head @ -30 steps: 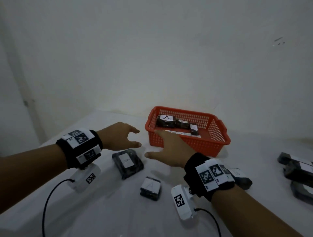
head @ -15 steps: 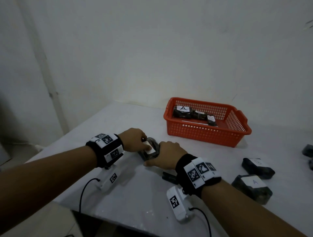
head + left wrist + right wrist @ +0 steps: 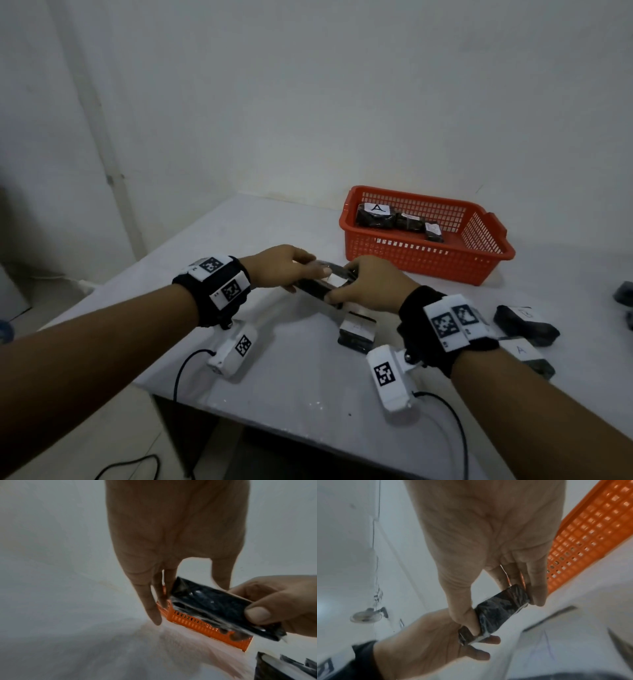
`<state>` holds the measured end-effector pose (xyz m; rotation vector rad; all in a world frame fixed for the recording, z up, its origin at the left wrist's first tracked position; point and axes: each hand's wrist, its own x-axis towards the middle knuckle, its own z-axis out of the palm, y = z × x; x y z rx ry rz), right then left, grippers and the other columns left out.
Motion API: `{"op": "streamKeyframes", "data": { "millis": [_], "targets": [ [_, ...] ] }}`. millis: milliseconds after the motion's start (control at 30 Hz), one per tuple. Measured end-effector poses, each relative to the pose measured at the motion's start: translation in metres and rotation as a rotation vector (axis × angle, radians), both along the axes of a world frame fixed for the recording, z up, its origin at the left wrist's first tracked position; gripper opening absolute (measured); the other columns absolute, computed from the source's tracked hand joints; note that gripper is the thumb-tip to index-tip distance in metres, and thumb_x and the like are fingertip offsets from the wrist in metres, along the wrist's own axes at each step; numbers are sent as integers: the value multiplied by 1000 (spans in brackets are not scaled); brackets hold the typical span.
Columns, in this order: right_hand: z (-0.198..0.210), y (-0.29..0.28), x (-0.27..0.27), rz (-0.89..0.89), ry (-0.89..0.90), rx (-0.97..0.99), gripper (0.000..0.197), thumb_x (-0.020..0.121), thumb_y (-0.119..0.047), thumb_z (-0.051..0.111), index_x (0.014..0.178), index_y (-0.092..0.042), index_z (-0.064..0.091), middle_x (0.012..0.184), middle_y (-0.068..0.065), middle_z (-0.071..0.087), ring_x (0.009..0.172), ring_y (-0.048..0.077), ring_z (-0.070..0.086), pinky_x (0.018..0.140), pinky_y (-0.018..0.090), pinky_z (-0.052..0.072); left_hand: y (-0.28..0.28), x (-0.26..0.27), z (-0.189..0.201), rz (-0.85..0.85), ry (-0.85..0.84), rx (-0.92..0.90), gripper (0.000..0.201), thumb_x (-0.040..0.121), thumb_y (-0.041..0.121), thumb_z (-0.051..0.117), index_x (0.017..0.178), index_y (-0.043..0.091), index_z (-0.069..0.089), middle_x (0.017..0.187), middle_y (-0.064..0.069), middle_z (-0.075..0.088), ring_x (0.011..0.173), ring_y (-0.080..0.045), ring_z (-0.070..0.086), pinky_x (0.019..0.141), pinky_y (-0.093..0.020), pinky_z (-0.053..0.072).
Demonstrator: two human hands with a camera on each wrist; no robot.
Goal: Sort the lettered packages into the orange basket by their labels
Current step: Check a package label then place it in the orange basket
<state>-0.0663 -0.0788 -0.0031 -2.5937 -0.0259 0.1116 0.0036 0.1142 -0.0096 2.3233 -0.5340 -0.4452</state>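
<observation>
Both hands hold one black wrapped package (image 3: 320,287) with a white label just above the table, in front of the orange basket (image 3: 428,270). My left hand (image 3: 308,274) grips its left end, thumb on the label. My right hand (image 3: 342,289) pinches its right end between thumb and fingers. The left wrist view shows the package (image 3: 214,605) with the right thumb on its edge and the basket (image 3: 197,623) behind. In the right wrist view the package (image 3: 501,608) runs between both hands. In the basket lie three black packages, one labelled A (image 3: 375,214).
A second labelled package (image 3: 356,330) lies on the white table right below my right hand. Two more, one marked A (image 3: 522,353) and one (image 3: 525,320) behind it, lie at the right. The table's front edge (image 3: 308,421) is close, with cables hanging from both wrists.
A second ago both hands hovered open near the basket. They then closed on a package on the table, and now hold it slightly raised between them.
</observation>
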Motion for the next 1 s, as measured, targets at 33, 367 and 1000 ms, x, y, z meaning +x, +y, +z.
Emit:
{"op": "streamKeyframes", "data": {
  "millis": [33,367,1000],
  "targets": [
    [5,-6,-5,4,-14,22,40,74,-40,87,103,-15,73,98,7,74,85,19,67,66,28,49,0,-3,1,-16,60,-109,68,94,44,71,151,13,50,137,-2,64,108,-13,70,92,-29,60],
    [6,-71,-61,-43,-92,430,54,72,-31,94,119,-21,69,108,-1,77,99,17,74,94,40,61,-27,-41,8,-109,39,-421,52,87,18,82,135,15,64,119,-5,76,99,-10,73,74,-13,54],
    [-30,-94,-124,-189,-415,883,45,81,-16,87,123,-14,70,116,-2,78,110,11,73,98,30,57,-77,-100,3,-221,83,-612,37,86,15,81,122,15,73,116,1,79,110,-16,74,98,-26,56]
  ]
}}
